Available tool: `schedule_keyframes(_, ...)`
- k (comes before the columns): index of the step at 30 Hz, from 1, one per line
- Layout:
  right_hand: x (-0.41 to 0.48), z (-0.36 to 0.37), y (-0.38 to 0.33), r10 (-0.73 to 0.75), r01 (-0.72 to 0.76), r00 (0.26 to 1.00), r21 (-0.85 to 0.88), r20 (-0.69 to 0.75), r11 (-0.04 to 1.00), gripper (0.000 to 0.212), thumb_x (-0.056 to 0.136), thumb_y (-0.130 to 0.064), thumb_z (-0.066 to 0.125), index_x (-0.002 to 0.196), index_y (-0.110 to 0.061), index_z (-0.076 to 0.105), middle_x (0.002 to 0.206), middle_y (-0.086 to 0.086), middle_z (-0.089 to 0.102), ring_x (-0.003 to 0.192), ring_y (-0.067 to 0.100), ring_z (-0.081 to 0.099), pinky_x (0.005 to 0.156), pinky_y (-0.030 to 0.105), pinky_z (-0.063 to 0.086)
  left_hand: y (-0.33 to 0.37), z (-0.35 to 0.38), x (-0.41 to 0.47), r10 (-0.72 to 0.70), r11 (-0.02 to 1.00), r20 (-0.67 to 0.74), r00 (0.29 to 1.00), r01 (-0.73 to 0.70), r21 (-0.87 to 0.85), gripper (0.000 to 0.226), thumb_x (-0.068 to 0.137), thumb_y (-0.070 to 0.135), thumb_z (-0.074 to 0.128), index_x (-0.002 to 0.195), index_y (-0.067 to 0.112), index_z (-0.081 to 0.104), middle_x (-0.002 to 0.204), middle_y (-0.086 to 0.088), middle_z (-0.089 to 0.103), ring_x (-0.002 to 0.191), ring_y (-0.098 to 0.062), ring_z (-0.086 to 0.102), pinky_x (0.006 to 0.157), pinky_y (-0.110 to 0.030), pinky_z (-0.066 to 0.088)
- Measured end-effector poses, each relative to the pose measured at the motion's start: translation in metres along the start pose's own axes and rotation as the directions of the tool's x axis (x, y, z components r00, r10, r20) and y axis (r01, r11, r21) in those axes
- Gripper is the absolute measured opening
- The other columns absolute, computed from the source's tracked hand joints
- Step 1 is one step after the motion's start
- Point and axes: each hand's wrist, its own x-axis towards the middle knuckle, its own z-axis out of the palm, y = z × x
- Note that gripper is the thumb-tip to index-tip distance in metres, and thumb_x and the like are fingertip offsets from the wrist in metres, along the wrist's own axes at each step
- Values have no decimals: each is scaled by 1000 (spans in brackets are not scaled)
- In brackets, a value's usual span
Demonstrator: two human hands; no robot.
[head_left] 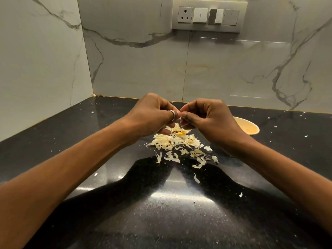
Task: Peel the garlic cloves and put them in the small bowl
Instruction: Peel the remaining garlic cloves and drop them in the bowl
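Your left hand [152, 114] and right hand [208, 119] pinch the clove [180, 118] with curled fingers [187, 116] (probably light, slippery); grip its ends.

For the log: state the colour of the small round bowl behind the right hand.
Pale cream-yellow small round bowl, head view.

Home kitchen corner, glossy black speckled stone worktop [179, 212], white marble-veined wall tiles [143, 69], wall switch panel with socket [208, 15], garlic skins [176, 144] scattered
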Motion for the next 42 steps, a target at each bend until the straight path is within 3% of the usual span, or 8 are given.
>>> schedule_keyframes(6,1,-2,3,-36,33,997,-33,-68,999,12,96,-9,66,106,-5,70,86,6,75,75,13,74,75,35,63,-4,1,2,1,954,48,999,-16,300,17,99,13,59,96,5,73,80,-2,69,73,-14,69,69,-31,63)
schedule_keyframes(10,2,-4,3,-12,14,996,23,-88,1000,10,95,-8,67,104,-4,69,86,8,76,77,15,76,76,37,64,-7,0,1,141,836,-18,990,-109,538,16,92,30,70,83,17,74,67,14,64,67,-8,65,74,-35,58)
schedule_keyframes(12,1,-3,2,0,3,998,42,-69,999,11,94,-8,68,104,-3,68,87,10,76,76,16,76,76,38,64,-8,-2,2,196,848,-25,980,-157,506,3,87,24,75,87,20,74,74,12,68,70,-5,66,77,-34,59)
schedule_keyframes(15,0,-2,1,13,-12,1000,73,-17,997,13,93,-6,69,105,-1,66,89,13,75,77,18,76,74,36,64,-8,-3,3,279,874,-41,959,-236,426,17,89,10,68,102,19,74,82,5,73,72,-5,70,75,-33,62)
schedule_keyframes(18,0,-3,0,18,-19,1000,85,7,996,21,90,-4,71,110,-1,65,92,14,73,77,19,76,74,34,64,-6,-2,2,319,894,-71,945,-276,353,11,93,18,70,102,15,75,75,5,72,61,-4,70,62,-30,62)
schedule_keyframes(27,0,-4,2,16,-17,1000,55,16,998,18,89,-8,72,107,-3,69,90,9,75,77,14,75,70,24,60,-6,0,2,383,870,-51,922,-342,356,10,92,19,71,100,14,76,76,13,68,62,-4,68,58,-16,57)
schedule_keyframes(35,1,-4,3,-57,55,998,-59,-17,997,17,90,-12,72,106,-15,77,86,2,77,78,16,74,77,38,63,-6,2,2,411,840,-85,908,-342,421,10,92,18,70,95,12,77,71,9,68,60,-6,64,63,-35,60)
schedule_keyframes(42,1,-4,2,-61,58,998,-94,-33,994,13,90,-15,73,102,-14,78,80,3,76,74,19,73,73,43,62,-9,4,3,485,790,-99,869,-387,475,11,91,21,72,94,13,78,71,8,69,60,-4,64,59,-29,57)
